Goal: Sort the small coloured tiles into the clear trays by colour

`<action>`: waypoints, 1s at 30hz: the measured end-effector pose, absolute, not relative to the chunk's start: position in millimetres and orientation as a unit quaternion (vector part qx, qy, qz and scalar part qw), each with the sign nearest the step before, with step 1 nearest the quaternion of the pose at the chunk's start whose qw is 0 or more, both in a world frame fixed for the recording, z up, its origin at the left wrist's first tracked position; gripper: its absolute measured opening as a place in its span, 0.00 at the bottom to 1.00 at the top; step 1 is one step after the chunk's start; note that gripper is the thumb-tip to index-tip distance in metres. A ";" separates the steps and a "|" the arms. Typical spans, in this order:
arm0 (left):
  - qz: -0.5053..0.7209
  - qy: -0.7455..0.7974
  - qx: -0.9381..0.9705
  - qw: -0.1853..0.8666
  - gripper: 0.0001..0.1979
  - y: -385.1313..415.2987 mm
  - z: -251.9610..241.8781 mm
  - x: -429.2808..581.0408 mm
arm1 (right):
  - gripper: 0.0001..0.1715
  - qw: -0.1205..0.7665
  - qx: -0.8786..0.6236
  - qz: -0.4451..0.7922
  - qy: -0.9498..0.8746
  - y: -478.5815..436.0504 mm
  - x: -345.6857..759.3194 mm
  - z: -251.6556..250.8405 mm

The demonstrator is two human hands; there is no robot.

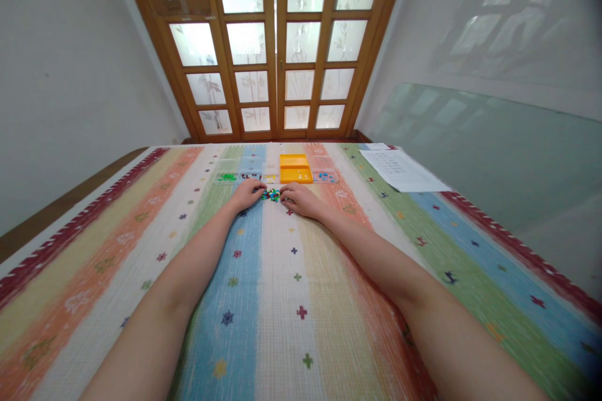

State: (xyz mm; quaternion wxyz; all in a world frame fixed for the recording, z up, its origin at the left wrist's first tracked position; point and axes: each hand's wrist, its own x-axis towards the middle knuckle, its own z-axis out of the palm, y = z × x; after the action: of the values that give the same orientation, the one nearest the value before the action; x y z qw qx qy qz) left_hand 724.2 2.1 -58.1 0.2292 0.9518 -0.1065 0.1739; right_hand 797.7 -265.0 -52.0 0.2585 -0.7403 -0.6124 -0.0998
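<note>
Both my arms reach far forward over a striped, multicoloured tablecloth [291,301]. A small heap of mixed coloured beads [271,195] lies between my hands. My left hand [247,193] rests palm down at the heap's left side, fingers curled toward it. My right hand [300,198] rests at the heap's right side, fingertips touching the beads. Whether either hand pinches a bead is too small to tell. Just beyond the hands stands a row of clear small trays: one with green beads [227,178], one with dark beads [251,176], one with yellow beads [271,178], one with blue beads [325,176].
An orange tray [295,168] stands behind the row, right of centre. A white printed sheet [402,170] lies at the far right of the cloth. A wooden door with frosted glass panes [277,44] fills the far wall. A glass pane leans against the right wall.
</note>
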 end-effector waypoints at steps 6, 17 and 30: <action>0.173 -0.110 0.952 0.227 0.12 3.7 -60.2 725.4 | 0.08 0.296 -0.736 -0.094 -0.601 -264.0 799.1 -54.4; 0.183 -0.111 0.952 0.219 0.13 -0.7 -57.7 721.9 | 0.12 0.474 -0.810 -0.200 -0.282 -296.1 851.3 -52.8; 0.176 -0.173 0.946 0.212 0.11 -26.1 -44.0 712.7 | 0.18 0.466 -0.831 -0.222 -0.207 -321.6 885.2 -63.9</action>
State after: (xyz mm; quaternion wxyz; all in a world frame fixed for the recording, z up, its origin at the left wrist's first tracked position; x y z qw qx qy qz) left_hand 712.7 -26.1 -44.0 0.2122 0.9455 -0.1729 0.1761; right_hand 885.2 -321.6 -63.9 0.4659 -0.8312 -0.2069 -0.2217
